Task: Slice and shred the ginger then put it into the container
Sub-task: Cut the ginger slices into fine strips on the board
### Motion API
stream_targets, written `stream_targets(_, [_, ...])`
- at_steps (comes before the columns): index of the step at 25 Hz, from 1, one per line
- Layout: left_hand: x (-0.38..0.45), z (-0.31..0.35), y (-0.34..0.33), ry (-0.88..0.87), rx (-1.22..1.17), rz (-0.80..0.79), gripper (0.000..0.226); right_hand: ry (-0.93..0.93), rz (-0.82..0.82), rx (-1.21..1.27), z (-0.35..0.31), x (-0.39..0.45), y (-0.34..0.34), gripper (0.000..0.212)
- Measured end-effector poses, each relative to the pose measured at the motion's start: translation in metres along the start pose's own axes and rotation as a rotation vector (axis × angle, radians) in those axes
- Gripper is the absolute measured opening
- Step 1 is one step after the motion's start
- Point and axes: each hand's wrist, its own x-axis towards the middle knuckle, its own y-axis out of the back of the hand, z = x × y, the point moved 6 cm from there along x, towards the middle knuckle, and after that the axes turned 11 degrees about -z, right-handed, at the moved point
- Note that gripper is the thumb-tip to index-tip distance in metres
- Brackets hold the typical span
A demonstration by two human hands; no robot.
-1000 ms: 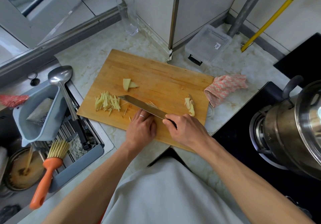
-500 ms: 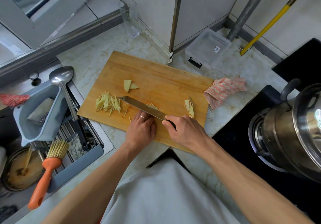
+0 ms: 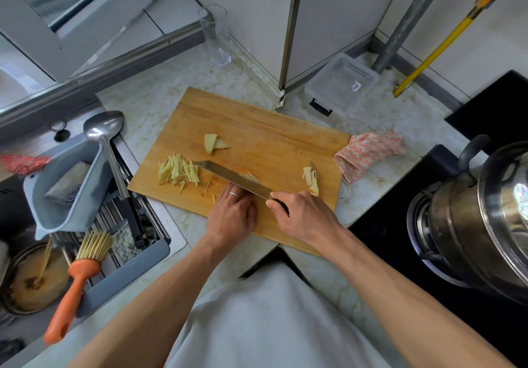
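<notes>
Ginger mid-shred on the rectangular wooden cutting board (image 3: 257, 127); clear lidded plastic container (image 3: 341, 83) on the pale marble counter (image 3: 148, 105) at 1 o'clock.

I see the right hand (image 3: 303, 215) wrapped around the dark handle of the long steel knife (image 3: 234, 177), blade angled toward 10 o'clock. The left hand (image 3: 233, 213), ring on one finger, has its fingers curled down on a small bunch of ginger slices (image 3: 250, 175) against the blade; the fingertips are hidden. A pile of pale yellow ginger shreds (image 3: 178, 170) lies just beside the knife tip. Two ginger offcuts (image 3: 213, 143) sit at 12 o'clock of the tip, and a knobbly ginger remnant (image 3: 311, 179) lies at 3 o'clock, near a pink-and-white knitted cloth (image 3: 368, 153) at the board's right edge.
</notes>
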Motion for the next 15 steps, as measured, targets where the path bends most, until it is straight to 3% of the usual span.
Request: stream_targets(15, [-0.0001,-0.001,-0.0015,0.002,-0.004,0.015,0.032,-0.01,-0.009,0.017,-0.0005,0.0007,-0.0008,0.037])
